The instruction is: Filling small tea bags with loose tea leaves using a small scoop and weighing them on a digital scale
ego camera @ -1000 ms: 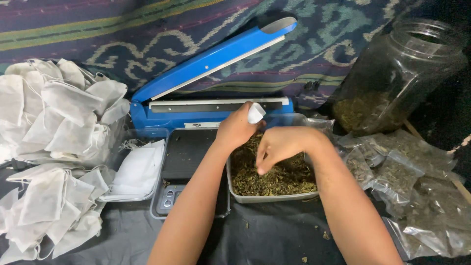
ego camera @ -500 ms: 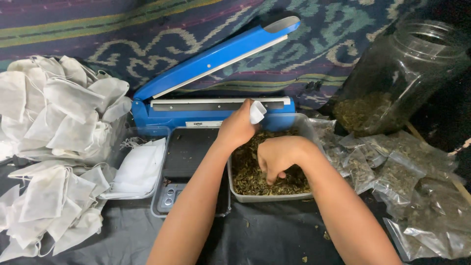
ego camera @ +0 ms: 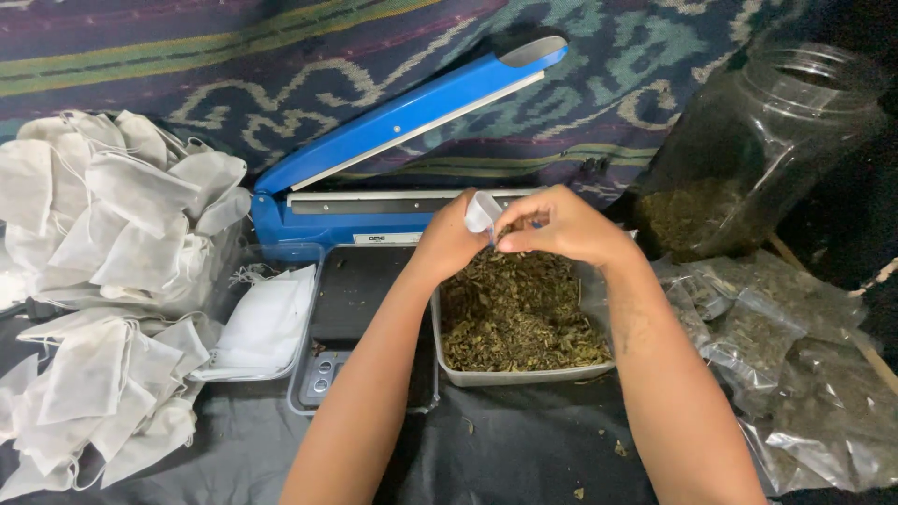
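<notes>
Dark cloth [ego camera: 524,458] covers the work surface, with a patterned woven textile [ego camera: 234,65] spread behind it. Fingertips of the right hand [ego camera: 561,224] are pressed together at the mouth of a small white filter bag [ego camera: 483,211], which is pinched upright by the left hand [ego camera: 449,241]. The bag is held just above a shallow tray of dried green leaves [ego camera: 519,313]. Beside the tray a small digital scale [ego camera: 360,318] is seen, and behind both stands a blue heat sealer [ego camera: 393,159] with its arm raised. Empty white filter bags [ego camera: 103,281] are heaped at the left. At the right, a large clear jar [ego camera: 758,140] partly filled with leaves stands beside clear plastic packets [ego camera: 795,374] of the same material.
</notes>
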